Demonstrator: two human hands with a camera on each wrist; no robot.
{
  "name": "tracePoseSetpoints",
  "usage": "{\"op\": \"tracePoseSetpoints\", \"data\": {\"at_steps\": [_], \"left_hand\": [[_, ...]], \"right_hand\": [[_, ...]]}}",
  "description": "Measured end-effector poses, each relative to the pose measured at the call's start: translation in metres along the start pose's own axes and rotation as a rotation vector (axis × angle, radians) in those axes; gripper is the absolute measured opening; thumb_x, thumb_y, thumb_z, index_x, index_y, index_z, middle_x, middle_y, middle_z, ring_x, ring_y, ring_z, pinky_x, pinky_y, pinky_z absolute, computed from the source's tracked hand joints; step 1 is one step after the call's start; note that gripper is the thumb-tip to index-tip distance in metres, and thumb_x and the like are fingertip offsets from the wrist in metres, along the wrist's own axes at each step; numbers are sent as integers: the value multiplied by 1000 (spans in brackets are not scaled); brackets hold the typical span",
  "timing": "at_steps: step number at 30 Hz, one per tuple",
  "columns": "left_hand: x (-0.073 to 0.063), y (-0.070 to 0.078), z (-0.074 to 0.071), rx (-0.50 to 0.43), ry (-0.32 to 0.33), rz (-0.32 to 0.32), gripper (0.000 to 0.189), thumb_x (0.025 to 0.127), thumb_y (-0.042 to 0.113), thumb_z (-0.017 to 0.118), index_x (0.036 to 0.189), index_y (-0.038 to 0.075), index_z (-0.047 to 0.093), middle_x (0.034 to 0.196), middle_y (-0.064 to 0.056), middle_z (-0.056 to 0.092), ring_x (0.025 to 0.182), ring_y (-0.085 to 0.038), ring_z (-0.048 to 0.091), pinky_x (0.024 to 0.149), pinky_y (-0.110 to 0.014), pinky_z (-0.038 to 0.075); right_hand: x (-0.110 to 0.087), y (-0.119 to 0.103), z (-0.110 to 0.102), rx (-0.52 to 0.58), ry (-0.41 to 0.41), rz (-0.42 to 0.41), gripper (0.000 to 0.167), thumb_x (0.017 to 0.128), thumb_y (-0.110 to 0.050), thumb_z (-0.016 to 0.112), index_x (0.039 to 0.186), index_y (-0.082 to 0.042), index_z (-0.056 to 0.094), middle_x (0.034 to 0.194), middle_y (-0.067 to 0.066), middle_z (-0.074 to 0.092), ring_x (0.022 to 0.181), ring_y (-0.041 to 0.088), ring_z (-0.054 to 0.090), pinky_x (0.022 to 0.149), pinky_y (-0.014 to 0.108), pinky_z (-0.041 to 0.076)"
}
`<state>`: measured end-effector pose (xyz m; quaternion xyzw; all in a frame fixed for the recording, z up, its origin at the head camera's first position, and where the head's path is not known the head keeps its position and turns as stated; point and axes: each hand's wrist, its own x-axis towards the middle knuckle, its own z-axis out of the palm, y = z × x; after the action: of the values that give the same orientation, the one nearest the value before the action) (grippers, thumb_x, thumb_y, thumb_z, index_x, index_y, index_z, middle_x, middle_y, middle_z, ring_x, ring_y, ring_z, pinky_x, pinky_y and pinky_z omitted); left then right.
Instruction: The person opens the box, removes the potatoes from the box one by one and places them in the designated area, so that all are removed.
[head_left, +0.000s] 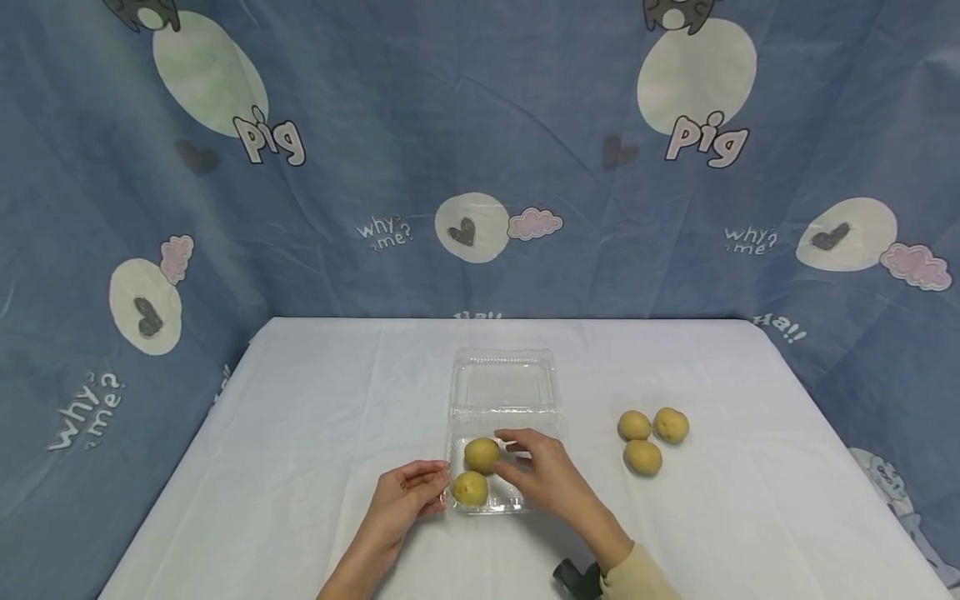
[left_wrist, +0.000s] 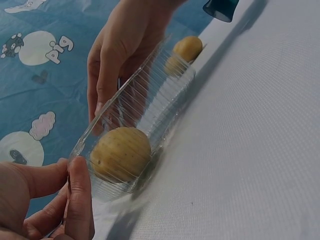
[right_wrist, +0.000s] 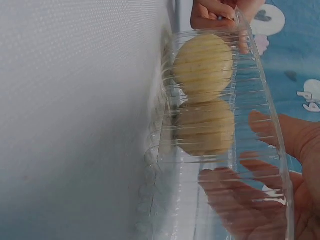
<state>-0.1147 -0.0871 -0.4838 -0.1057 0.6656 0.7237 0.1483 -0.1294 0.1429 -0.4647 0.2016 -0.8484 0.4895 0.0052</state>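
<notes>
A clear plastic clamshell box [head_left: 504, 410] lies on the table with its lid folded back away from me. Two yellow-brown potatoes [head_left: 470, 489] sit in the left part of its base, one behind the other. My left hand [head_left: 408, 498] pinches the box's left rim between thumb and fingers, as the left wrist view also shows. Over the base, my right hand [head_left: 546, 473] has its fingers spread and relaxed, just right of the farther potato [head_left: 482, 455]. In the right wrist view a gap shows between the right fingers [right_wrist: 235, 195] and that potato [right_wrist: 205, 129].
Three more potatoes [head_left: 642, 457] lie grouped on the white tablecloth [head_left: 750, 517], right of the box. A dark object [head_left: 576, 578] shows at the right wrist by the sleeve. Behind the table hangs a blue printed curtain [head_left: 525, 150].
</notes>
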Motion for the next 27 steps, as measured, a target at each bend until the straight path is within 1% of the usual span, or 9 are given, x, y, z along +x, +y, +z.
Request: {"op": "tracePoseSetpoints", "data": {"at_steps": [5,12,21,27], "left_hand": [[0,0,0,1,-2,-2,34,89,9,73,116,-8,62,95,-8,67,76,-15,62,66,-26,59],[1,0,0,-1,2,-9,34,89,9,73,116,-8,62,96,-8,67,76,-14,62,66,-26,59],[0,1,0,6,-6,0,34,89,9,73,116,-9,62,98,-11,66,77,-15,63,67,-26,59],[0,1,-1,11,-17,6,36,88,12,74,115,-9,62,97,-11,66,77,-14,63,69,-26,59]], "right_hand": [[4,-1,3,3,-26,5,40,90,-11,71,125,5,59,123,19,61,107,35,62,88,38,56],[9,-3,6,-21,-59,52,44,91,-15,71,129,3,57,127,17,60,110,30,62,91,34,54],[12,0,12,-21,-71,14,42,91,-13,71,127,6,58,124,20,61,107,33,63,88,36,56],[14,-1,13,-37,-90,43,43,91,-16,71,127,4,59,125,19,62,109,30,62,89,35,56]]}}
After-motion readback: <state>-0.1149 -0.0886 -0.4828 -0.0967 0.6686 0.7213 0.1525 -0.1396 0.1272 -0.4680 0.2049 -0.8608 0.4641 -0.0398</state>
